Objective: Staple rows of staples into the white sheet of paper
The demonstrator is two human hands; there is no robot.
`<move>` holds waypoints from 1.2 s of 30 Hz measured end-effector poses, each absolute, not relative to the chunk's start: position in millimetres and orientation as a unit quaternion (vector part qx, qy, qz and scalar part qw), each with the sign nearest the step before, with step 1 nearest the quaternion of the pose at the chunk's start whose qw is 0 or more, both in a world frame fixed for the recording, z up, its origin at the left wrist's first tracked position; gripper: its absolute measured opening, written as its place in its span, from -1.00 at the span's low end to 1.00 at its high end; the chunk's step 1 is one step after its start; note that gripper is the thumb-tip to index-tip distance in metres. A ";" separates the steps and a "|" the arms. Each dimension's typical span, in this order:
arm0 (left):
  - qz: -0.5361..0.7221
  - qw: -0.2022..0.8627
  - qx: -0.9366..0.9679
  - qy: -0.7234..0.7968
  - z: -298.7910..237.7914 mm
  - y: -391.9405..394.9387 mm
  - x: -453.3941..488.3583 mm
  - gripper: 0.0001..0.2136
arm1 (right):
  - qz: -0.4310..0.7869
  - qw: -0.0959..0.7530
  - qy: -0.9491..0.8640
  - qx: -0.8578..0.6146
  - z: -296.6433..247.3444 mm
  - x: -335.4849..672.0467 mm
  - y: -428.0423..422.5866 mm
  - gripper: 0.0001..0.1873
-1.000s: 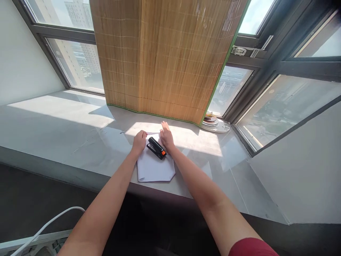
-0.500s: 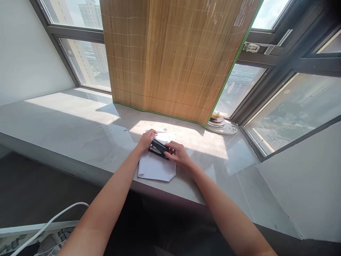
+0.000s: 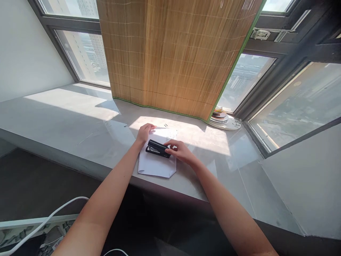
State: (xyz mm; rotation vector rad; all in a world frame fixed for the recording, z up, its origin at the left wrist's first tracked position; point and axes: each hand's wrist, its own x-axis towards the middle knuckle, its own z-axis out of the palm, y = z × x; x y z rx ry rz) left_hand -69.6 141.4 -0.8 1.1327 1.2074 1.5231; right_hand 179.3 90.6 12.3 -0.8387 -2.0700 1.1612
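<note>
A black stapler (image 3: 156, 149) lies slantwise above a white sheet of paper (image 3: 156, 167), its jaws apart at the left end. My right hand (image 3: 179, 149) has its thumb and fingers closed around the stapler's right end. At the paper's upper left edge is my left hand (image 3: 144, 133), fingers stretched to the right, apart from the stapler. Whether those fingertips press on the paper is hard to tell. The sheet's lower corners look folded or curled.
The paper lies on a pale window ledge (image 3: 80, 131). Small staple-like bits (image 3: 170, 134) are scattered beyond it. A bamboo blind (image 3: 170, 60) hangs behind. Stacked plates (image 3: 222, 119) stand at the back right. A white cable (image 3: 50, 217) curves at lower left.
My left hand has moved off the stapler's left end, up and slightly left. The stapler has shifted a little left in my right hand. The view has tilted slightly.
</note>
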 end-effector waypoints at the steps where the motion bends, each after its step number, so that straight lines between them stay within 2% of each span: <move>1: 0.613 0.433 0.449 0.485 0.1 140.8 -69.7 -0.80 | 0.443 0.304 -0.781 -0.318 12.6 180.3 91.3 -0.57; 8: 0.617 0.464 0.420 0.477 6.9 136.4 -75.3 -0.77 | 0.463 0.284 -0.780 -0.311 10.0 184.9 96.4 -0.56; 16: 0.652 0.565 0.310 0.399 8.2 138.3 -94.8 -0.52 | 0.456 0.286 -0.781 -0.316 11.9 181.9 94.3 -0.55; 23: 0.652 0.585 0.302 0.377 2.8 141.9 -105.0 -0.57 | 0.456 0.291 -0.777 -0.322 13.0 178.9 89.6 -0.53; 27: 0.651 0.594 0.292 0.372 3.6 142.5 -103.9 -0.55 | 0.409 0.310 -0.799 -0.313 9.1 164.8 82.8 -0.49; 32: 0.662 0.571 0.292 0.386 4.6 144.1 -99.3 -0.56 | 0.336 0.305 -0.838 -0.304 3.7 150.2 80.5 -0.71; 36: 0.667 0.546 0.291 0.415 4.1 145.1 -96.2 -0.63 | 0.332 0.304 -0.840 -0.303 3.5 151.2 78.5 -0.73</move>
